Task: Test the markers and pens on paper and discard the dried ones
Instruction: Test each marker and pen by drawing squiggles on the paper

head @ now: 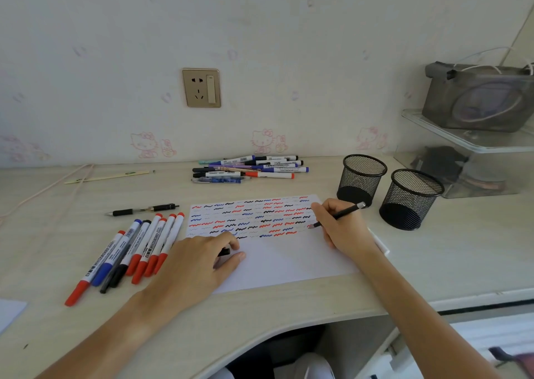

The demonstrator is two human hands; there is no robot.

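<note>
View from above a pale wood-grain desk (274, 306) set against a wall with faint cartoon prints and a brass-coloured socket (201, 87). A white sheet of paper (289, 260) lies flat at the desk's middle, its upper half covered with rows of short red, blue and black squiggles. The right hand (341, 228) grasps a slim black pen (339, 215), tip touching the paper near the sheet's right edge. The left hand (193, 266) rests on the sheet's lower left corner, fingers curled over a small black cap (224, 252). Just left of the paper lies a fanned row of whiteboard markers (130, 251) with red, blue and black caps; above them, a black click pen (141, 210). A loose pile of markers and pens (248, 169) sits near the wall. Two round black wire-mesh cups (361, 179) stand right of the sheet, near the right hand. Beyond them, a clear plastic shelf (468, 144) carries a grey pouch (476, 98).
</note>
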